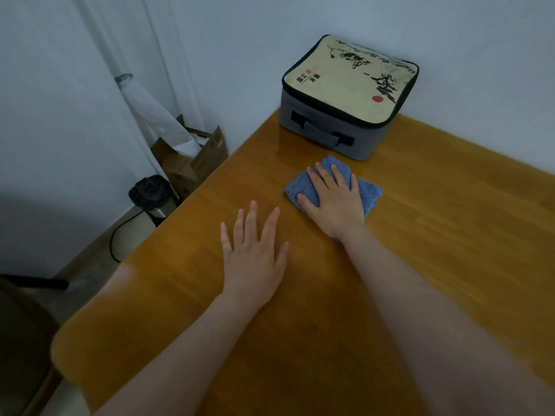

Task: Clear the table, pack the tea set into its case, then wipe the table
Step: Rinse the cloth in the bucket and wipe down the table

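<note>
Glossy amber wooden table [450, 250]. Bears a closed grey, cream-topped case [348, 85] at the far edge by the wall [300, 22], and a folded blue cloth [300, 187] lying flat near it, apart.

Left hand [255, 259] flat, fingers [250, 219] spread; right hand [335, 199] flat, palm down

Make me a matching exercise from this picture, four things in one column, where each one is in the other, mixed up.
1 case
2 cloth
3 left hand
4 bin

A flat on the bare table
B under the right hand
C on the floor
D closed, at the table's far corner

Pairs: 1-D, 2-B, 3-A, 4-C
</note>
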`<act>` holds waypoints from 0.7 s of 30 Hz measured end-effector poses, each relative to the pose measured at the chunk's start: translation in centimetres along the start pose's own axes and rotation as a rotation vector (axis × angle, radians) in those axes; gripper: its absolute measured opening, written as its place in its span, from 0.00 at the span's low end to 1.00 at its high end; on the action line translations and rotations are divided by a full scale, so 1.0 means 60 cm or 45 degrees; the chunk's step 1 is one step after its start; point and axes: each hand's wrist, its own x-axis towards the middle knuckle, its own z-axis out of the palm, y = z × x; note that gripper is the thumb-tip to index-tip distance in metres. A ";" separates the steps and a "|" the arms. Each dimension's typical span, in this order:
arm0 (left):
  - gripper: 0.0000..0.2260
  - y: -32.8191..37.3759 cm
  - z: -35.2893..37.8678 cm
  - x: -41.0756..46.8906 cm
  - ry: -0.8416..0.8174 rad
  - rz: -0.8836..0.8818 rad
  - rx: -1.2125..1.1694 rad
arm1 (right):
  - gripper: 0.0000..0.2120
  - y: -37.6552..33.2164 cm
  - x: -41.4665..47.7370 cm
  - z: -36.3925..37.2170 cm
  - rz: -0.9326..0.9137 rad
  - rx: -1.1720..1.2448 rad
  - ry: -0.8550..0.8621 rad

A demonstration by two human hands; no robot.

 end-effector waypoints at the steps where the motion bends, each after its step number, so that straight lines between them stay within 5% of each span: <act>1: 0.27 0.004 0.001 0.008 0.015 0.009 -0.003 | 0.32 0.005 0.010 -0.002 -0.012 0.002 0.006; 8: 0.24 0.027 -0.003 0.043 0.169 0.068 -0.048 | 0.32 0.025 0.033 -0.010 -0.041 0.021 0.013; 21: 0.24 0.026 0.011 -0.030 0.097 0.032 -0.042 | 0.31 0.103 -0.060 -0.026 0.122 -0.039 -0.028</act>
